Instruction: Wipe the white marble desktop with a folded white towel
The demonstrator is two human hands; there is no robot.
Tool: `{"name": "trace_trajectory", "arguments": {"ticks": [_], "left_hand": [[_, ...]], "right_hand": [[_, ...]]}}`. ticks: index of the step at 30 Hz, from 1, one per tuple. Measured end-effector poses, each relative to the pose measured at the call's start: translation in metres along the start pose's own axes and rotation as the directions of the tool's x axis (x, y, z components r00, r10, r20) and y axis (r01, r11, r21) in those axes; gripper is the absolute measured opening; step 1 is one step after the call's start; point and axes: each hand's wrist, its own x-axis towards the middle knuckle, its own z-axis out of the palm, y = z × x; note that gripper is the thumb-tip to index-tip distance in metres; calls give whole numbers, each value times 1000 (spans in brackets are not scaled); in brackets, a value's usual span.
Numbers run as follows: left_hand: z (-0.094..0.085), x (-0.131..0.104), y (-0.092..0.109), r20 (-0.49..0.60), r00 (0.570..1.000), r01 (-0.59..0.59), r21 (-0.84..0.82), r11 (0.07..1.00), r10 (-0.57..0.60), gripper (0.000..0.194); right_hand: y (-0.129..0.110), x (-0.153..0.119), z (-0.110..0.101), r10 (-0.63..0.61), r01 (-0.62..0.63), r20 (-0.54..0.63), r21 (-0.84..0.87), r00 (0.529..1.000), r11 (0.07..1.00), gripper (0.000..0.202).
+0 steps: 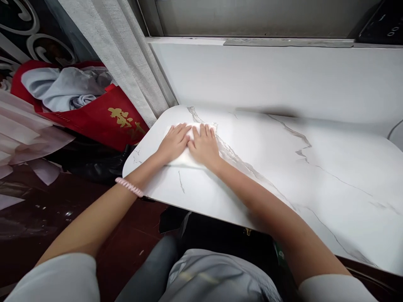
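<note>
A folded white cloth [185, 159] lies on the white marbled tabletop [267, 147], near its rounded left end. My left hand [174, 141] rests flat on the cloth's left part, fingers stretched out. Beside it, my right hand [204, 144] presses flat on the right part, its fingers also extended. The two hands nearly meet at the thumbs. Much of the cloth is hidden beneath them. A pink coiled band [129, 187] circles my left forearm.
A red bag [94, 121] with gold lettering holds pale grey fabric at the left. A light curtain [126, 54] hangs beside the table's left end. Behind the table stands a white wall [267, 79] with a ledge; a dark device [384, 25] sits at upper right.
</note>
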Motion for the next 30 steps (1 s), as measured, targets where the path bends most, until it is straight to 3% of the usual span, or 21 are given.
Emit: {"name": "trace_trajectory", "arguments": {"ticks": [6, 13, 21, 26, 30], "left_hand": [[-1, 84, -24, -18, 994, -110, -68, 992, 109, 53], [0, 133, -55, -83, 987, -140, -40, 989, 136, 53], [-8, 141, -87, -103, 988, -122, -53, 991, 116, 51], [-7, 129, -86, -111, 990, -92, -91, 992, 82, 51], [-9, 105, -89, -92, 992, -94, -114, 989, 84, 53]], "right_hand": [[11, 63, 15, 160, -168, -140, -44, 977, 985, 58], [13, 117, 30, 167, -182, -194, -60, 967, 982, 55], [-2, 142, 42, 133, -150, -202, -71, 970, 986, 54], [-8, 130, 37, 151, -163, -165, -58, 975, 985, 55], [-22, 109, 35, 148, -156, -124, -58, 981, 986, 57]]}}
